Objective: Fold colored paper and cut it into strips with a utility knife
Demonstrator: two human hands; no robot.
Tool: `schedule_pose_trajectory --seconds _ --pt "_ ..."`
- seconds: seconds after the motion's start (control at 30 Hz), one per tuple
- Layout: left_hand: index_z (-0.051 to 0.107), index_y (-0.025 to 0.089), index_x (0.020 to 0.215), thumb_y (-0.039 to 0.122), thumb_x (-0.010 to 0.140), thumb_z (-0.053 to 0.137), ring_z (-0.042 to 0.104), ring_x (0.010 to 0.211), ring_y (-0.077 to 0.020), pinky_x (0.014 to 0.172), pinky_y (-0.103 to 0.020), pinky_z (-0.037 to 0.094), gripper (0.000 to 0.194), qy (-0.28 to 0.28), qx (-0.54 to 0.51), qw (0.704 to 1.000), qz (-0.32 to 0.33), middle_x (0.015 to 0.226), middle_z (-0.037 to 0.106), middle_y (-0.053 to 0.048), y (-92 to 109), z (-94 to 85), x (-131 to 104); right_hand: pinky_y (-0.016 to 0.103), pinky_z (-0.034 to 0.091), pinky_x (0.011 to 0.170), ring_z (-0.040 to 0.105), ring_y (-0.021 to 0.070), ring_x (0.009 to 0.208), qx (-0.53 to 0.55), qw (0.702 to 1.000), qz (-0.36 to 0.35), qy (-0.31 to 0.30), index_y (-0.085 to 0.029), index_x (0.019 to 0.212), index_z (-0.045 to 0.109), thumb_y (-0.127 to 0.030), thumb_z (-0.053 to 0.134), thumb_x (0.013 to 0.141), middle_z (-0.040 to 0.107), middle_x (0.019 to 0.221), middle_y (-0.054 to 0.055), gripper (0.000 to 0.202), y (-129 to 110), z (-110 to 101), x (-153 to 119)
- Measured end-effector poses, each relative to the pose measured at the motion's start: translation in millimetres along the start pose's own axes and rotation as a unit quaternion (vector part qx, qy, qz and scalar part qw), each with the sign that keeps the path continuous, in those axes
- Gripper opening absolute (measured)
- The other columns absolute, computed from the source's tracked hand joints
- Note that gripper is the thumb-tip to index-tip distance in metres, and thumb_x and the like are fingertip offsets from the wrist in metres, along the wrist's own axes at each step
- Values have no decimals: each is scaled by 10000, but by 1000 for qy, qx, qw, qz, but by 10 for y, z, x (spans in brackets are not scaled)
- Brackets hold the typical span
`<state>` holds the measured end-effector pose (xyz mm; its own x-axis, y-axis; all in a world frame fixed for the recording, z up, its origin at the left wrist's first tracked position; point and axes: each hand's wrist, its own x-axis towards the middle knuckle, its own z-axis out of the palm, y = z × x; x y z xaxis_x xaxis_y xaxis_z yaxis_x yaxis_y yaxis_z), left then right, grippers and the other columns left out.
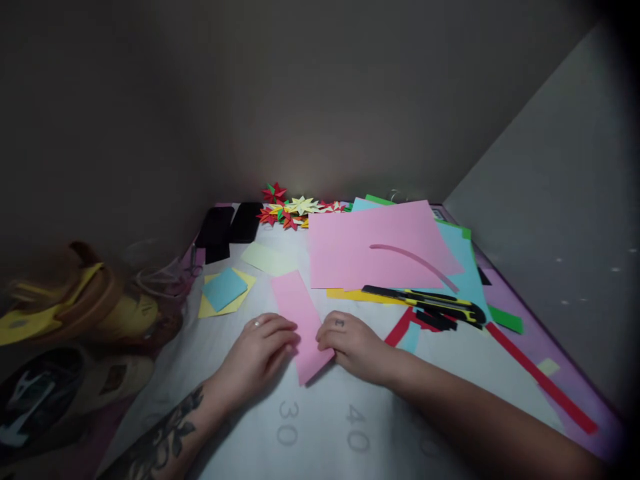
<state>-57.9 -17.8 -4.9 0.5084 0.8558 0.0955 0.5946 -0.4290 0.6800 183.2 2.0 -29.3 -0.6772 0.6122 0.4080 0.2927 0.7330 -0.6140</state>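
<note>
A long strip of pink paper (302,313) lies slanted on the white surface in front of me. At its left edge are the curled fingers of my left hand (259,350), closed on the paper, with a ring on one finger. My right hand (353,347) grips the opposite edge near the lower end, thumb tucked out of sight. The lower corner of the strip is lifted slightly and casts a shadow. Left of it rests a blue paper square (225,290) on a yellow paper square (207,307), with a pale green paper piece (270,259) just above.
Pink sheets (360,250) are stacked over blue paper (463,247) at the right. A black-and-yellow utility knife (430,303) lies before them, near a red paper strip (545,380). Folded paper stars (295,208) line the back. Pots (95,300) stand left.
</note>
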Motion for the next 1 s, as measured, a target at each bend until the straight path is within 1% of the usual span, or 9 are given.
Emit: schedule_pose_trajectory --seconds 0.17,0.27,0.37,0.43,0.57,0.67,0.8,0.9,1.0 --pt "670 278 1101 224 906 458 547 1089 -252 914 -429 421 293 -65 83 994 27 1141 666 -78 -29 5 2 325 486 737 591 177 805 77 991 108 -25 -231 784 653 -4 494 732 690 796 12 282 -15 -33 72" --pt "681 265 1077 197 897 458 557 1065 -256 888 -421 441 295 -62 90 994 23 1144 649 -89 -24 -16 7 314 472 726 592 175 782 104 973 205 -18 -231 770 677 -91 554 782 668 765 9 187 -16 -41 159" --pt "679 270 1095 151 863 485 573 1025 -260 867 -413 460 325 -54 76 996 1 1138 635 -98 12 -33 -9 315 453 763 594 180 845 117 957 267 -9 -232 871 682 -113 515 810 668 867 22 214 -7 -26 238" --pt "661 295 1133 107 837 498 571 1048 -258 892 -406 457 387 -69 51 996 -4 1171 626 -84 34 -41 -17 311 441 748 587 180 840 114 948 298 -2 -230 923 652 -122 487 816 658 878 21 224 4 2 275" --pt "618 297 1188 52 825 473 575 1094 -232 950 -380 449 462 -82 7 996 -26 1254 604 -63 4 -38 -37 269 402 601 538 149 647 111 923 367 42 -230 1005 510 -155 496 801 578 723 -32 217 35 79 333" --pt "653 265 1115 67 833 467 581 1108 -237 953 -379 464 391 -65 -7 997 -43 1270 599 -75 -71 -25 -71 257 373 586 527 145 627 73 920 382 52 -242 914 435 -152 493 792 552 697 -46 163 53 113 384" --pt "662 250 1082 98 858 453 618 1040 -220 885 -346 512 342 -29 -4 1000 -4 1164 650 -90 -115 -16 -114 254 347 586 536 159 658 3 915 404 13 -239 835 406 -150 498 786 564 720 -21 137 54 116 446" --pt "642 184 1088 76 852 429 639 922 -206 782 -329 541 336 56 73 995 47 1049 671 -114 -56 18 -114 250 345 594 545 163 678 -13 910 414 -3 -235 835 402 -148 500 790 575 745 -8 138 50 110 467" --pt "553 145 1235 109 876 450 598 1056 -239 862 -383 518 375 97 170 975 102 1152 644 -137 30 108 -84 247 348 597 548 159 671 -9 912 411 -10 -232 844 403 -137 496 790 574 736 -10 144 54 106 470"
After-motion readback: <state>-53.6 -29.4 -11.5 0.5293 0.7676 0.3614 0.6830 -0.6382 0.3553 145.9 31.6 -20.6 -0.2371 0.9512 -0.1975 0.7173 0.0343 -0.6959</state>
